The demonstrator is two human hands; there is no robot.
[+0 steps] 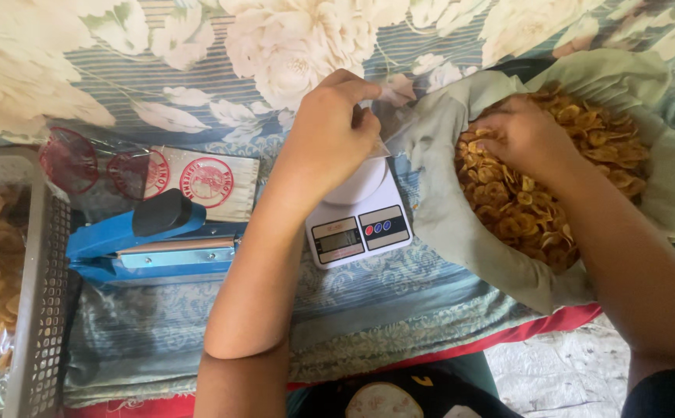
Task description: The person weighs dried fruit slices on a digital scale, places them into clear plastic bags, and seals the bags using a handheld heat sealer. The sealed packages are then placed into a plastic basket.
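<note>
My left hand (329, 131) pinches the edge of a clear plastic bag (395, 124) held above a small white kitchen scale (360, 220). My right hand (519, 135) is dug into a heap of golden banana chips (539, 205), fingers curled around some of them. The chips lie in a large pale green cloth-lined sack (446, 224) to the right of the scale. The bag's lower part is hidden behind my left hand.
A blue heat sealer (151, 244) lies left of the scale, with printed clear bags (190, 178) behind it. A grey mesh basket (39, 294) at the far left holds packed chips. Everything rests on a floral cloth (291, 39).
</note>
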